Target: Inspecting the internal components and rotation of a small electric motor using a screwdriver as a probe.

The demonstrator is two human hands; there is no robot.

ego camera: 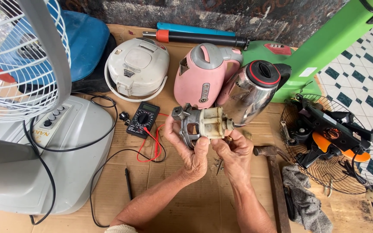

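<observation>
Together we are gripping a small motor (203, 124).
Our left hand (191, 149) and right hand (234, 151) are clasping its cream plastic and ribbed metal above creased cardboard (182, 194), near a shiny steel kettle (253, 92).

pink kettle (201, 75), white rice cooker (137, 67), green stand (324, 47), blue-and-white chequered floor (368, 86).

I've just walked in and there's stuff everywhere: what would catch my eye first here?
At the centre, the left hand and right hand together hold up a small cream and grey metal electric motor above the brown cardboard sheet. Just behind it stand a pink plastic kettle and a shiny steel kettle. A white wire fan guard fills the top left.
</observation>
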